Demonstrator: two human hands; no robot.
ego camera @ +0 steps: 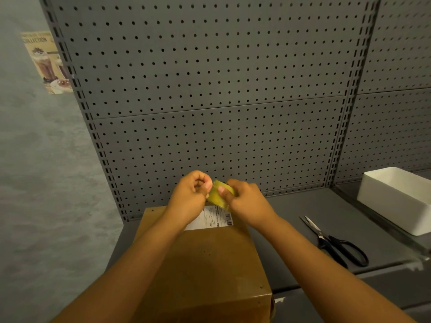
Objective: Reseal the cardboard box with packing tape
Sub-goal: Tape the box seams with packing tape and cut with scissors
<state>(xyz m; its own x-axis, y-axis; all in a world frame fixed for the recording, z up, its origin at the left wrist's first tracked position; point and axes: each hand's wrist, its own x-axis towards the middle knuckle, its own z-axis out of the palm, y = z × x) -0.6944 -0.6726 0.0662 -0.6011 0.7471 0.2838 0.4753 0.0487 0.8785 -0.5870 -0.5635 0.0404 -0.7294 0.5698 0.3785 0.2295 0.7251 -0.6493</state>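
Observation:
A brown cardboard box (210,259) with a white shipping label (210,220) stands on the grey shelf in front of me. Above its far end both hands hold a yellowish roll of packing tape (218,194). My right hand (245,201) grips the roll, thumb on its face. My left hand (191,194) has its fingers curled and pinches at the roll's left edge; whether a tape end is between the fingertips is unclear. Both forearms cross over the box top and hide part of it.
Black-handled scissors (335,243) lie on the grey shelf (291,210) right of the box. A white rectangular tub (394,199) sits further right. A grey pegboard wall (210,89) rises behind. A poster (46,64) hangs on the left wall.

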